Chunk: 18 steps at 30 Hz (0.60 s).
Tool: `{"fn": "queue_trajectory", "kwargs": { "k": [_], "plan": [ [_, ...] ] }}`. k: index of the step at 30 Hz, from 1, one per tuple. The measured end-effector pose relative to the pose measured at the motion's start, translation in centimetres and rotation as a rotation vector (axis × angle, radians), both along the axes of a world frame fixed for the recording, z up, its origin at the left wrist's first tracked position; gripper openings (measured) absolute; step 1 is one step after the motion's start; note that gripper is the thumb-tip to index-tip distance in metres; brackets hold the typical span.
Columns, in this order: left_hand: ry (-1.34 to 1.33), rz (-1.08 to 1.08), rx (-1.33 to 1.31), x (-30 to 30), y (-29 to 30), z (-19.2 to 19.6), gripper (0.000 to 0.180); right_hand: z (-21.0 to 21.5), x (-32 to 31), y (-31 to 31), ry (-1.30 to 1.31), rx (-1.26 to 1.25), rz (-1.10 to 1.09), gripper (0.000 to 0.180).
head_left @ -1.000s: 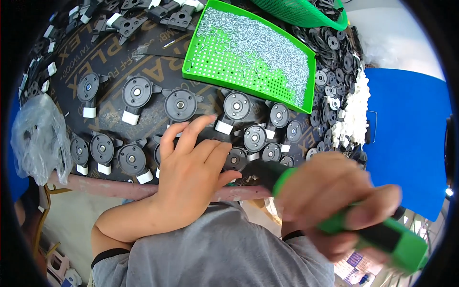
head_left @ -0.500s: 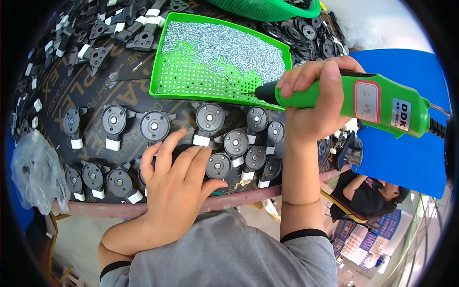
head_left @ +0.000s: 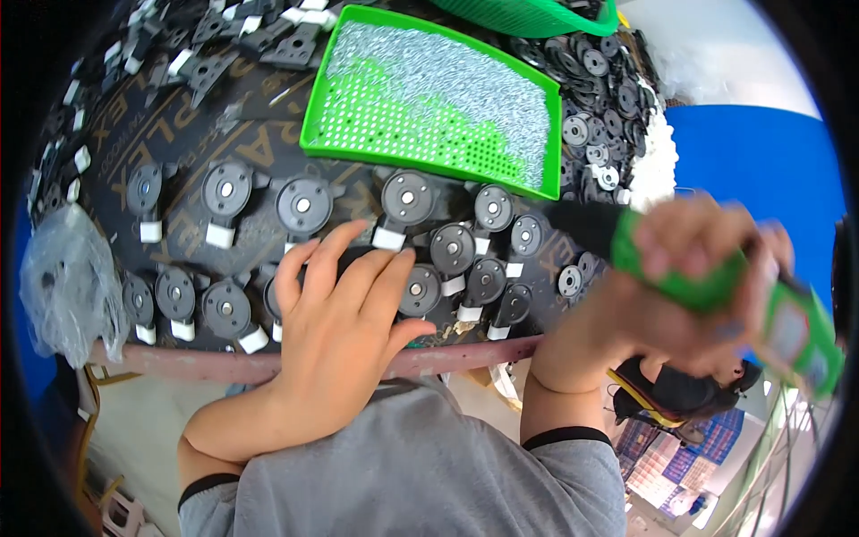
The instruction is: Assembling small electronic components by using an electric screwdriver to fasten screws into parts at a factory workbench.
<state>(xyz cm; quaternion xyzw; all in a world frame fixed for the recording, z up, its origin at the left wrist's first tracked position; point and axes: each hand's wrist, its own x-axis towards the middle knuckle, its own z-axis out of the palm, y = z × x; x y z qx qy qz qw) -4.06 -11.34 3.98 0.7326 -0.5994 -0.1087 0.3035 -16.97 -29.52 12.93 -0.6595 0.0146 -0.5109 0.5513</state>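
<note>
The left hand (head_left: 344,322) lies flat with fingers spread on the table (head_left: 179,161), covering one of the black round parts (head_left: 407,199). About fifteen such parts sit in two loose rows near the table's front edge; more lie heaped behind. The right hand (head_left: 689,295) is clamped round one green electric screwdriver (head_left: 716,277), blurred, its dark tip pointing left above the rows. One green tray (head_left: 358,134) of small silver screws sits just behind, and a clear plastic bag (head_left: 67,277) lies at the left.
</note>
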Motion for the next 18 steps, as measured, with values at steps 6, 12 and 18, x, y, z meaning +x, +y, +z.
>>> {"fn": "queue_trajectory", "kwargs": {
  "k": [6,12,18],
  "plan": [
    [0.016,0.009,-0.041,0.0,0.0,-1.0,0.051,0.8,-0.8,5.8,0.138,-0.117,0.167,0.024],
    [0.032,0.013,-0.081,-0.2,-0.2,-1.2,0.051,-2.0,-0.5,6.1,0.226,-0.160,0.281,0.027],
    [0.039,0.007,-0.093,-0.3,-0.4,-1.0,0.050,-1.2,0.0,4.9,0.337,-0.265,0.474,0.027]
  ]
}}
